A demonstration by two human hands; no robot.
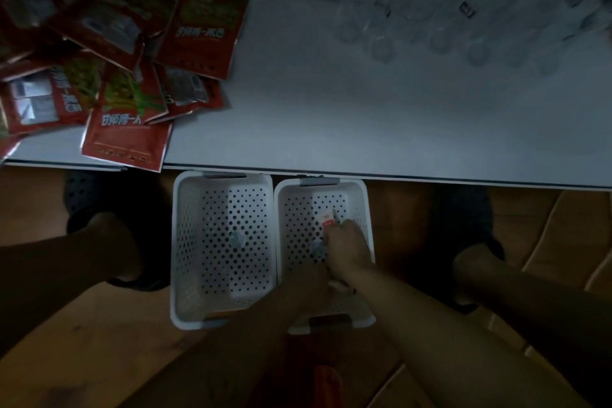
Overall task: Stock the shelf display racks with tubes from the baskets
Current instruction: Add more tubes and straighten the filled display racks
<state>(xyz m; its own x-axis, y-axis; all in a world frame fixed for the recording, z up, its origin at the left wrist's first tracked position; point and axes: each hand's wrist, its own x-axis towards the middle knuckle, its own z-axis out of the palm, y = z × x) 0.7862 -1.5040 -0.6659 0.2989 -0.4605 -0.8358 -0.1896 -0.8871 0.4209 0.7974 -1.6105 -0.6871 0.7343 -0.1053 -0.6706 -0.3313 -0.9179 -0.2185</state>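
**Dim wooden floor, two baskets, one tube in hand**

Wooden floor (82, 325) fills the lower view in very low light, and a white shelf (331, 109) runs across the top. Down on the boards sit two white perforated baskets side by side, walls touching: the left basket (185, 242) and the right basket (364, 202).

Now the tube (327, 219): white with a red band, flat-ended, lying tilted on the floor of the right basket. The right hand (347, 250) is right on it, fingers curled round its near end, and the far end pokes out beyond the fingertips toward the shelf. The left hand (308, 285) reaches into the same basket, just beside the right wrist. Something pale shows between the two hands, but in this gloom there is no telling whether the left hand holds it.

The left basket shows only a small grey scrap on its bottom. Red packets (132, 76) lie heaped on the shelf's left end, one hanging over the edge. Clear display racks (463, 26) stand faintly at the far right. Dark shoes (470, 225) flank the baskets on either side.
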